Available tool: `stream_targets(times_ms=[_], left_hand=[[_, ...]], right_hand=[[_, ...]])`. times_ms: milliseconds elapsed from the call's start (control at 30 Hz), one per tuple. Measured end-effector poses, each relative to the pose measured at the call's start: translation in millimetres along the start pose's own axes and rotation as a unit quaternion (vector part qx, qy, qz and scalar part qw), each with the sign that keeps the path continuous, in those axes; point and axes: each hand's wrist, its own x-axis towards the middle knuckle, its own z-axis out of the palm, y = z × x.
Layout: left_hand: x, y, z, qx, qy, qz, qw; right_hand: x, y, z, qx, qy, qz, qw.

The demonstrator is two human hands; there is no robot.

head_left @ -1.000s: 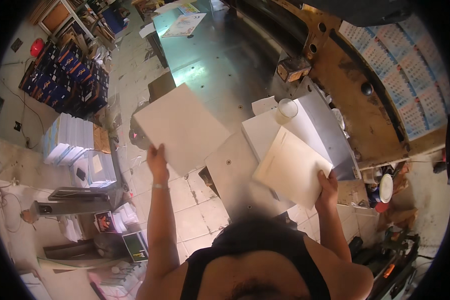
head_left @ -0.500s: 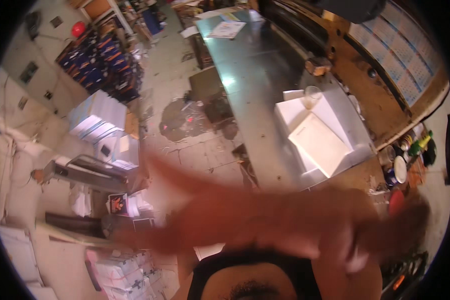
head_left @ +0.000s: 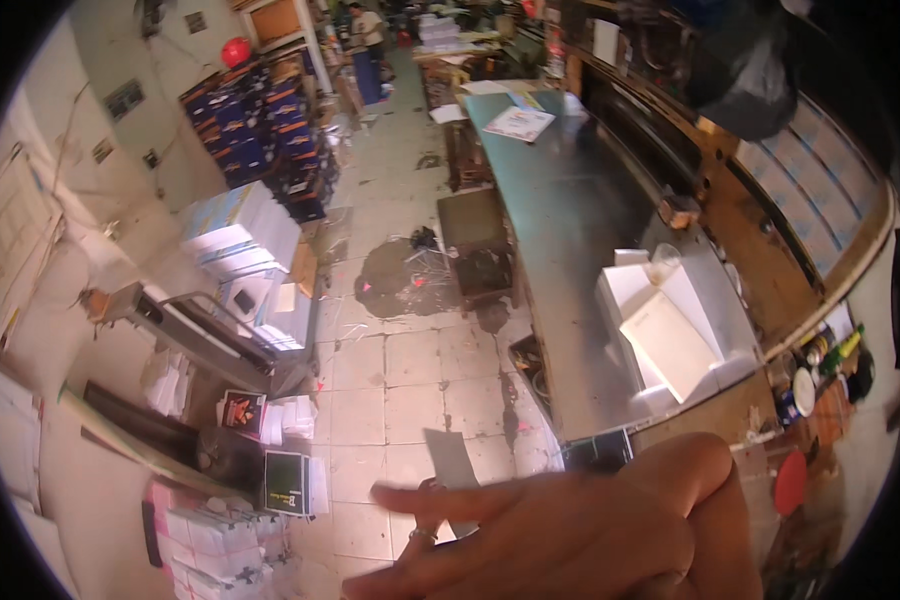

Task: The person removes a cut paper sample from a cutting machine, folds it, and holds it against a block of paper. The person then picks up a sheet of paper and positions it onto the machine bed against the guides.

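My right hand (head_left: 580, 525) reaches across the lower middle with its back up and fingers pointing left. Its fingers look stretched out and apart. A ring (head_left: 425, 535) shows on a finger between the upper and lower ones, partly covered. Behind the fingers is a narrow flat grey piece (head_left: 452, 458); whether the hand touches it cannot be seen. Just beyond the wrist, a dark flat sheet or cover (head_left: 598, 452) lies at the near end of the metal table (head_left: 580, 330). My left hand cannot be made out.
On the table a cream book (head_left: 668, 345) rests on white sheets beside a clear cup (head_left: 664, 262). Book stacks (head_left: 240, 235), a grey metal machine (head_left: 185, 335) and wrapped bundles (head_left: 215, 545) line the left. A wooden stool (head_left: 475, 225) stands beside the table. A person (head_left: 368, 40) is far off.
The view has tilted up, showing more of the far room. The blurred hand and arm that spanned the lower part have dropped lower and shifted. The grey piece has come into sight.
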Motion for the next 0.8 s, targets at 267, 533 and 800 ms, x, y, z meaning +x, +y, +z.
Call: stream_targets(times_ms=[267, 533, 800], left_hand=[[39.4, 21.6, 9.9, 0.136, -0.254, 0.225, 0.931], [40.6, 78.3, 41.9, 0.263, -0.517, 0.391, 0.715], [-11.2, 160.2, 116.2, 0.262, -0.674, 0.41, 0.556]], right_hand=[[-26.6, -74.2, -45.8, -0.155, 0.117, 0.339, 0.92], [-220.6, -215.0, 40.1, -0.438, 0.306, 0.665, 0.522], [-247.3, -336.8, 219.2, -0.49, 0.524, 0.685, 0.128]])
